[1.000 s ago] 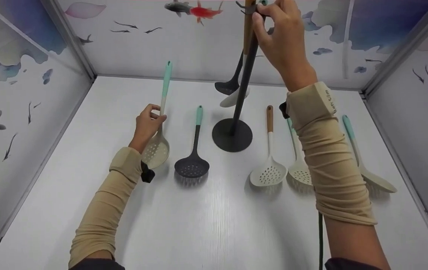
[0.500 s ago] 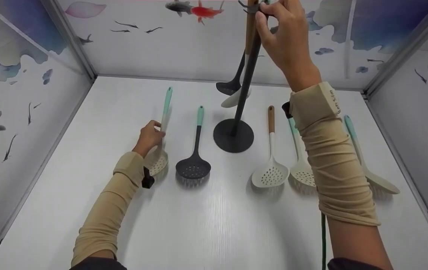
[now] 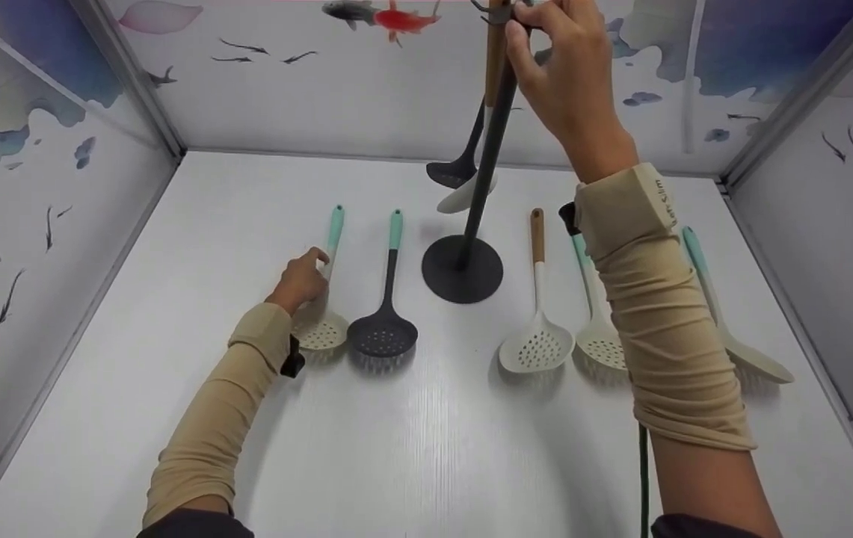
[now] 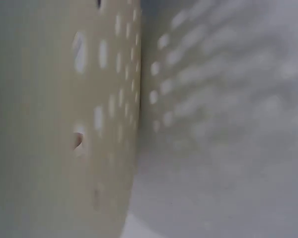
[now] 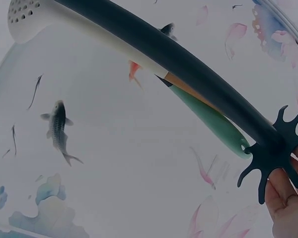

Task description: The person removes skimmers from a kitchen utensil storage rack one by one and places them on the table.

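My left hand (image 3: 302,280) holds the lower handle of a cream skimmer (image 3: 324,332) with a mint grip, which lies low at the table's left. Its perforated bowl (image 4: 107,99) fills much of the left wrist view, casting a dotted shadow. My right hand (image 3: 568,82) pinches the hooked top of a black utensil stand (image 3: 463,280). In the right wrist view its fingers are behind the hook ring (image 5: 274,148). From the stand hang a black ladle (image 3: 452,173) with a mint grip (image 5: 216,124) and a white perforated utensil (image 5: 27,20) with a wooden grip.
Just right of the left hand lies a black skimmer (image 3: 383,334). Right of the stand are a white skimmer (image 3: 538,347) with a wooden grip, a cream skimmer (image 3: 599,345) and another cream utensil (image 3: 751,359). Printed walls (image 3: 284,104) enclose the table.
My left hand has brought the cream skimmer down, its handle sinking toward the table and its bowl now lying flatter. My right hand stays at the top of the stand.
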Demonstrator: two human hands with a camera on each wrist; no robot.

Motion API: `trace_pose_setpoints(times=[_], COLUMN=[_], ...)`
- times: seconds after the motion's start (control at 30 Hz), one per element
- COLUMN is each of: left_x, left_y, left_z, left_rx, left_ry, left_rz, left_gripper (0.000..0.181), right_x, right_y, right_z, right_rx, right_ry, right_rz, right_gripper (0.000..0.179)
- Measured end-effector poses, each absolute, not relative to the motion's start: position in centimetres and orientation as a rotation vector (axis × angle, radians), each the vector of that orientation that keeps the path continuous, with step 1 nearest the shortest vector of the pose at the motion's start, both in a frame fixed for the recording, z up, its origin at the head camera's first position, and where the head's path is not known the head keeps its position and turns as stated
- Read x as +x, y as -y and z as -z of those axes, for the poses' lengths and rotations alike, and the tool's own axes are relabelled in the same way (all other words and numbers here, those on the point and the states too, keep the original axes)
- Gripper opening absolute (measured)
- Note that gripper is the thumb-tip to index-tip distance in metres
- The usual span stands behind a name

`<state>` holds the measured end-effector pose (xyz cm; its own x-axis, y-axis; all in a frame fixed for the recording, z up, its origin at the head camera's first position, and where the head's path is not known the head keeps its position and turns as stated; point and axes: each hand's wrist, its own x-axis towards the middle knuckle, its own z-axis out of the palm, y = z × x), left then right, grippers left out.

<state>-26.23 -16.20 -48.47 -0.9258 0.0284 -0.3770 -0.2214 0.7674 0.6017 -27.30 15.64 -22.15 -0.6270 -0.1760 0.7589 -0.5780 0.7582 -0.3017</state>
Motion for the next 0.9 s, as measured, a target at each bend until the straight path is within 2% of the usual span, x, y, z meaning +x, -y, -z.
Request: trace_pose_setpoints(times=[0.23,0.43,0.7,0.9], left_x=[-26.3,-26.9,-27.9,-28.9], left_y=[16.2,13.9,8.1,3.8], left_z=[47.7,44.4,39.1,37.0], left_rx=[-0.081,0.015,0.452,0.587], left_ry=[-2.618,-2.659,-2.783,-2.726], left_rz=[-0.819,-0.774,-1.137,-1.461], left_gripper=[0.049,0.054,0.038,0.035], right_x=[-27.3,-27.5,-27.4,-27.4], right_y=[-15.6,-15.8,-15.9,-15.7], right_z=[22.1,22.0,22.0,21.9], right_rx=[0.568,0.617,0.610,0.595], right_ry=[2.208,2.178,2.197,2.192], right_rz=[-0.699,-0.666,-0.655,-0.649], right_gripper=[0.038,0.037,0.043,0.042])
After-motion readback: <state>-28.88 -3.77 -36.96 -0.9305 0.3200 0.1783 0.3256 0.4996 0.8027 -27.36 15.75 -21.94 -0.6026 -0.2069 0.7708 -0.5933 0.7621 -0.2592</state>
